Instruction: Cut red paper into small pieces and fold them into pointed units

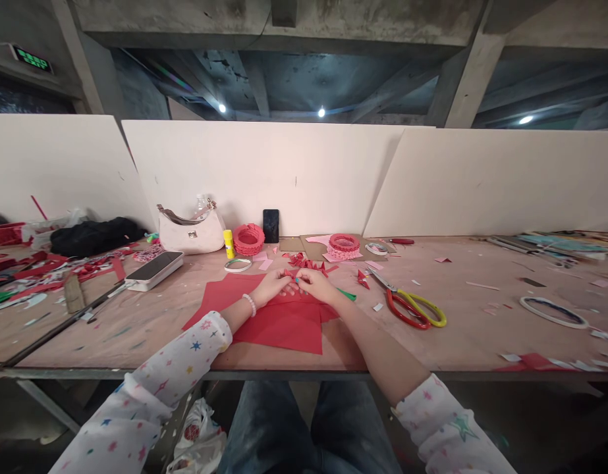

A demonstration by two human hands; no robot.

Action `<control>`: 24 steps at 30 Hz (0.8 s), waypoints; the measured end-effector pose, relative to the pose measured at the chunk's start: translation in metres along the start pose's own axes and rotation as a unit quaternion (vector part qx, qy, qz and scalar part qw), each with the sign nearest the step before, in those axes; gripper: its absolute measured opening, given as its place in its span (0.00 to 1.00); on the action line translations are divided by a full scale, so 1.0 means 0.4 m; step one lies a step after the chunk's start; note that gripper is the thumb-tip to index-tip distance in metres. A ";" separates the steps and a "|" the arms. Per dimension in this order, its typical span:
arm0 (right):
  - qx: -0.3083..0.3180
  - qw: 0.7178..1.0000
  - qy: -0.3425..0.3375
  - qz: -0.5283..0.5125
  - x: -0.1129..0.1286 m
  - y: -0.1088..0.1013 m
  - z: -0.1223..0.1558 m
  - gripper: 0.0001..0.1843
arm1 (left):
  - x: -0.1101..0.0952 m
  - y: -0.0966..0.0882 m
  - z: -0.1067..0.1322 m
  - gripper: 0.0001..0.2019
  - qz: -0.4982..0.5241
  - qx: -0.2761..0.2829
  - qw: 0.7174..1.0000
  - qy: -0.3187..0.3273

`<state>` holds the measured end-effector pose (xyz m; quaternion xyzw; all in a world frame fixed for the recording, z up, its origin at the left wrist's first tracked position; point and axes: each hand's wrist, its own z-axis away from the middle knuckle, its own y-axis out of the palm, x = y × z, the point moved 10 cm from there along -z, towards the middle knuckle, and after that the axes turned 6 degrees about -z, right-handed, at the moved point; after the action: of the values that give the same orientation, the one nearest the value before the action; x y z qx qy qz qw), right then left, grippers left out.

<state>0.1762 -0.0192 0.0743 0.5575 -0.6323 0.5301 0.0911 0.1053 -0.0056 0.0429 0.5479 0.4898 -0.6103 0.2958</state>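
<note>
Left hand and right hand are meeting mid-worktop, fingertips pinching what's looking like one small red bit, honestly too tiny to make out its shape. At least two red sheets are lying under them, one corner pointing at the front edge. One green piece is poking out beside the right wrist. Some red pieces are piling up just past the fingers, toward the back edge, too jumbled to count. Two coils are sitting near that edge, one beside the only glue stick, the other farther right on pink paper; one phone is standing between them. One bag is resting left of the glue. One pair of scissors is lying right of the hands, blades aiming at the back edge. Three white rings are scattered around, one of them well off toward the right end.
</note>
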 end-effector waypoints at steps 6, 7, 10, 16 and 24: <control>-0.020 1.000 -0.004 0.023 -0.005 -0.011 -0.001 0.03 | -0.002 -0.002 -0.009 0.06 -0.034 0.006 0.999 0.033; -0.026 0.999 0.003 0.026 -0.007 -0.015 -0.001 0.04 | -0.001 -0.003 -0.012 0.07 -0.039 0.007 0.998 0.038; -0.040 0.998 0.025 0.034 -0.011 -0.023 0.000 0.04 | -0.009 -0.008 -0.014 0.09 -0.081 0.002 0.995 0.064; -0.026 0.998 0.053 0.028 -0.014 -0.019 0.003 0.05 | -0.084 0.006 0.020 0.11 -0.276 -0.020 0.937 0.214; 0.003 0.997 0.072 -0.018 -0.011 0.002 0.009 0.07 | -0.082 0.024 0.029 0.09 -0.338 -0.017 0.910 0.239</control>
<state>0.1789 -0.0196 0.0691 0.5294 -0.6124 0.5691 0.1444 0.1170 -0.0253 0.0707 0.4736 0.7122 -0.5163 -0.0444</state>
